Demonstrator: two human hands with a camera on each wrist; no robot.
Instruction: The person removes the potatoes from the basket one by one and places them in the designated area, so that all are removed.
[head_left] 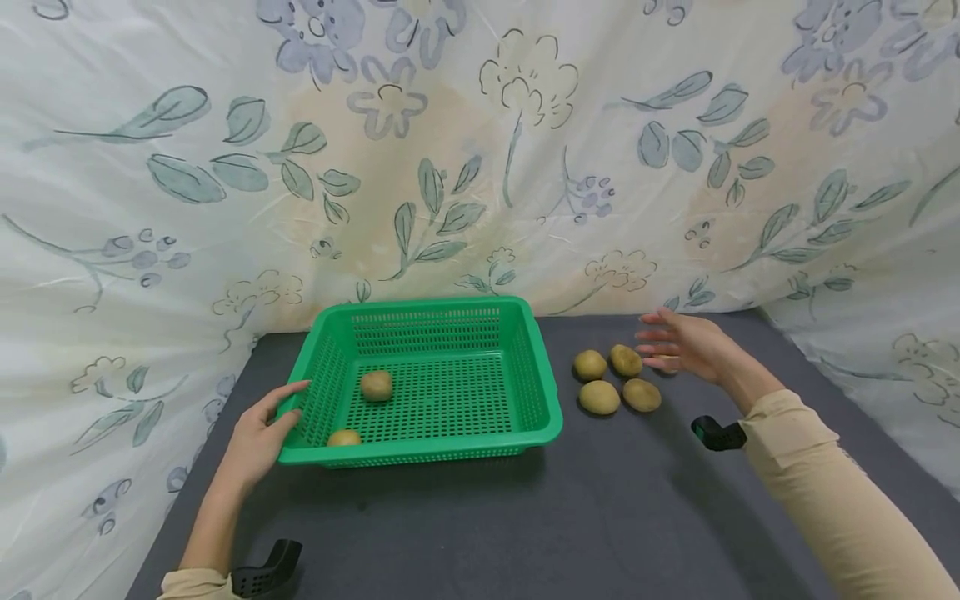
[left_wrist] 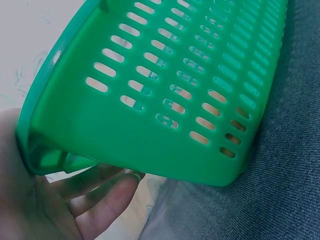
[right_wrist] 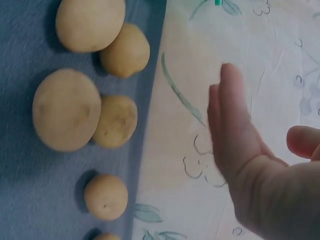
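Note:
A green plastic basket point(head_left: 536, 375) with slotted walls stands on the dark table, holding one potato point(head_left: 377, 386) near its left side and another potato point(head_left: 344, 437) at its front left corner. My left hand point(head_left: 257, 437) grips the basket's left rim, and the left wrist view shows fingers curled beneath the edge of the rim. To the right of the basket, my right hand point(head_left: 693, 343) hovers with fingers extended, holding nothing. Several loose potatoes point(head_left: 599, 397) lie grouped on the table just left of it, one partly hidden behind its fingers. The right wrist view shows larger and smaller potatoes point(right_wrist: 66, 110).
A flowered cloth point(head_left: 450, 167) hangs behind the table and along both sides. The dark table top point(head_left: 480, 525) stretches in front of the basket. A black wrist mount point(head_left: 718, 434) sits at the right wrist, with a similar mount point(head_left: 270, 571) at the left.

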